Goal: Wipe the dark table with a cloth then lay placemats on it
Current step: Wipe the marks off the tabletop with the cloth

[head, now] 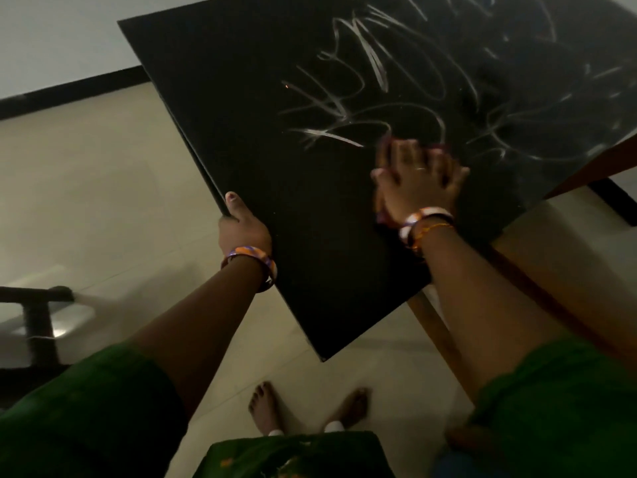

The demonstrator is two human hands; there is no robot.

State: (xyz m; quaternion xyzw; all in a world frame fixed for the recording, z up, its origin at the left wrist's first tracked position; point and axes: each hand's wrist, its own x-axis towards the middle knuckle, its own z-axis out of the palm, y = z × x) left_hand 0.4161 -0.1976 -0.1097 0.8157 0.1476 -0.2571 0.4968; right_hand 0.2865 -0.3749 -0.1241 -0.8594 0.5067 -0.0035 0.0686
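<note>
While you stand barefoot at the near corner of the counter [275,98], your left hand [241,225] grips its left edge, thumb on top and fingers curled under the rim. A patterned bangle [253,258] sits on that wrist. The counter top is a flat, matte black slab with sharp corners, resting on a brown wooden frame [437,332]. Pale, chalk-like scribbles [362,74] cover its middle and far right area; the near left part is plain black. Your right hand [418,177] lies on the top near the right edge, fingers spread and pressing down on a dark reddish cloth [387,143], of which only small blurred parts show beyond the fingertips. The hand is motion-blurred. A ring shows on one finger, and bangles [425,224] circle the right wrist.
</note>
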